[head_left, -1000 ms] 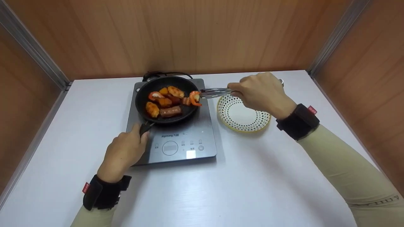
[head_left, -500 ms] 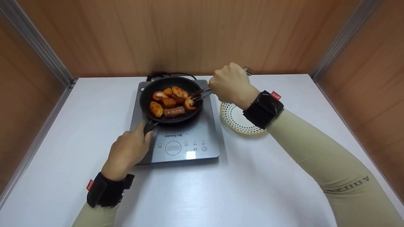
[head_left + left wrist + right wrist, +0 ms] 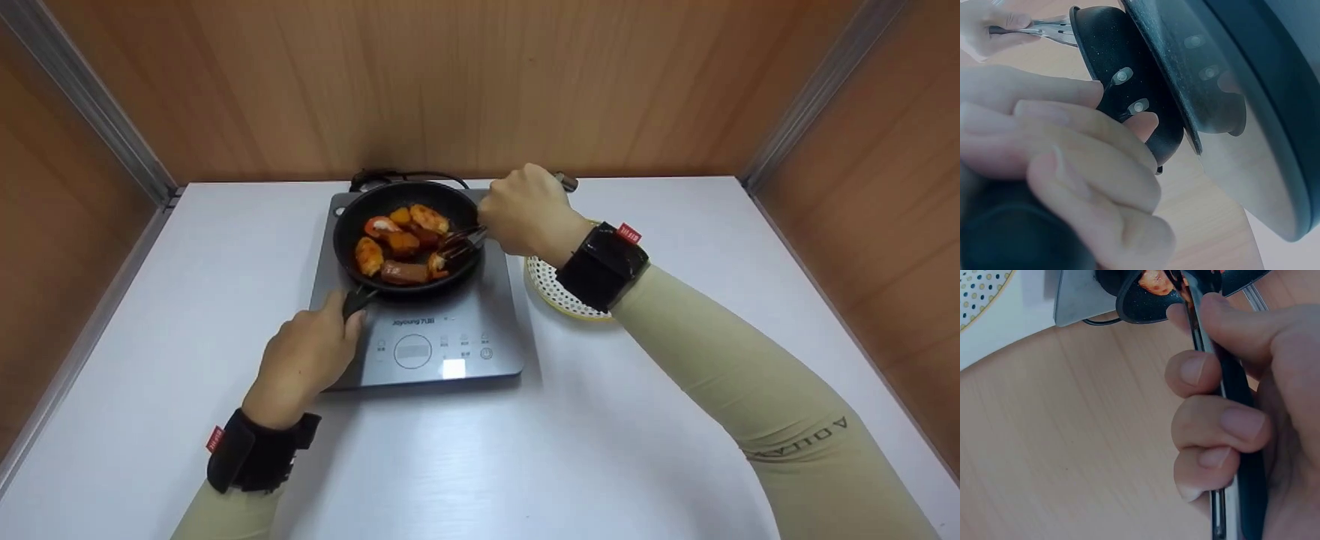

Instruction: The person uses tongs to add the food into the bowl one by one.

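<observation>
A black frying pan (image 3: 386, 196) sits on the induction cooker (image 3: 431, 315). My left hand (image 3: 304, 356) grips its black handle (image 3: 358, 301); the left wrist view shows fingers curled round it and the riveted pan side (image 3: 1154, 84). My right hand (image 3: 529, 214) holds metal tongs (image 3: 469, 238), whose dark grip (image 3: 1241, 394) lies inside curled fingers in the right wrist view. At the tong tips, inside the pan's right part, is a shrimp (image 3: 436, 264) close to a piece of sausage (image 3: 405, 272). Another shrimp (image 3: 379, 226) and several browned pieces lie to the left.
Right of the cooker stands a white plate with a dotted rim (image 3: 559, 291), partly hidden by the right wrist. A black cord (image 3: 427, 176) runs behind the cooker. Wooden panels (image 3: 480, 90) close the table off at the back and sides.
My right hand has moved left with the tongs, from beside the plate to over the pan. The shrimp went from the pan's right rim down towards the sausage. My left hand keeps its grip.
</observation>
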A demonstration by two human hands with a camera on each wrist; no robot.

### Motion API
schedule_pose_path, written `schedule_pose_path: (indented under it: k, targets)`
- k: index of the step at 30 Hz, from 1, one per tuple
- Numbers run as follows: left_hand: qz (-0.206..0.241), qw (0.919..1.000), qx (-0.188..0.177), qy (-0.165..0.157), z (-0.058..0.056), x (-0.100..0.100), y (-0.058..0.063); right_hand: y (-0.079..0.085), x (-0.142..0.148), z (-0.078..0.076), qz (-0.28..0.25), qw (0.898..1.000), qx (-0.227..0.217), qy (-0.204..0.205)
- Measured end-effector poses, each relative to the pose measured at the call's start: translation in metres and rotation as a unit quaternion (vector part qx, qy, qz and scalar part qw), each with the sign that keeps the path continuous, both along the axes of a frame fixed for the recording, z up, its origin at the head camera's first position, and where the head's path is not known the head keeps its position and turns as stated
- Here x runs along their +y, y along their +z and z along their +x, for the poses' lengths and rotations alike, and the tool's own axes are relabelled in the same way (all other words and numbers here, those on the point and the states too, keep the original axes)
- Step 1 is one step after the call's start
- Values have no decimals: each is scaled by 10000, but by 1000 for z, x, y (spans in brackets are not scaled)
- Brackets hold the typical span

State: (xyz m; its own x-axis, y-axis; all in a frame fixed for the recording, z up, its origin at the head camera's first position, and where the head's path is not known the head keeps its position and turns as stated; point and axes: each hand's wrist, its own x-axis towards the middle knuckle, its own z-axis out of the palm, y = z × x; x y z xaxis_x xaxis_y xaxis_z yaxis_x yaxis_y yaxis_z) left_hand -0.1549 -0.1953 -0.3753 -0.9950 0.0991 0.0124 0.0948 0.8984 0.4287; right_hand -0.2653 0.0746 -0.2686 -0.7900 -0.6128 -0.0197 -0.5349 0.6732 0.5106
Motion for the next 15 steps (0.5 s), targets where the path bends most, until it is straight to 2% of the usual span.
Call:
schedule_pose_path:
  k: [7, 15]
  targets:
    - [55, 10000, -50, 20, 1, -1, -1, -4, 4, -3, -148, 9995, -262, -54]
    - [59, 10000, 39, 24, 0, 0, -1, -12, 13, -4, -465, 9986, -225, 73]
